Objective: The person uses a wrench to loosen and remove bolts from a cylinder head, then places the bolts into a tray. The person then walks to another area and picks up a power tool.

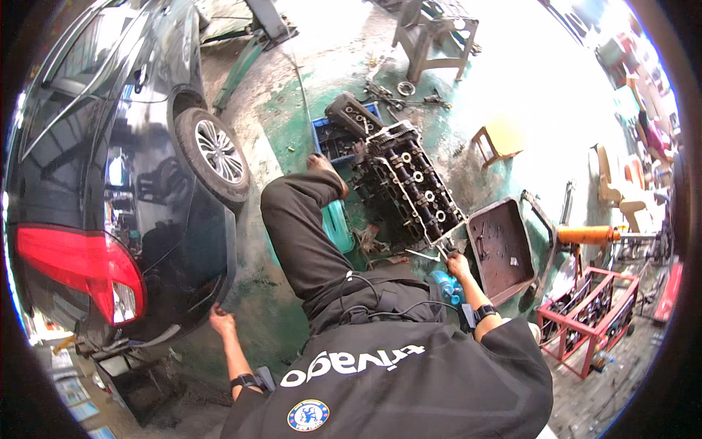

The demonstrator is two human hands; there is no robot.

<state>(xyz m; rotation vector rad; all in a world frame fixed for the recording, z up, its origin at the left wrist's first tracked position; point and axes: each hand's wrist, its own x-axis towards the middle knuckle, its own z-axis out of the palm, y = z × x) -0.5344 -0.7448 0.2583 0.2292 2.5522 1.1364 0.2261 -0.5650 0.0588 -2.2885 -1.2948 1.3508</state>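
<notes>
An engine (413,183) with its top uncovered stands on the floor in front of me, its camshafts showing in rows. At its near right corner my right hand (458,265) is closed around a thin metal hand tool (442,250) that reaches to the engine's edge; its exact kind is too small to make out. My left hand (222,322) hangs low on the left beside the dark car's rear bumper (197,311). Its fingers look loosely apart, with nothing seen in them. Whether they touch the bumper I cannot tell.
A brown metal tray (501,252) lies right of the engine. Behind it sit a blue crate (319,139) and a valve cover (352,113). A small yellow stool (499,140), a red metal rack (589,314) and a car wheel (218,155) stand around. Loose parts lie on the far floor.
</notes>
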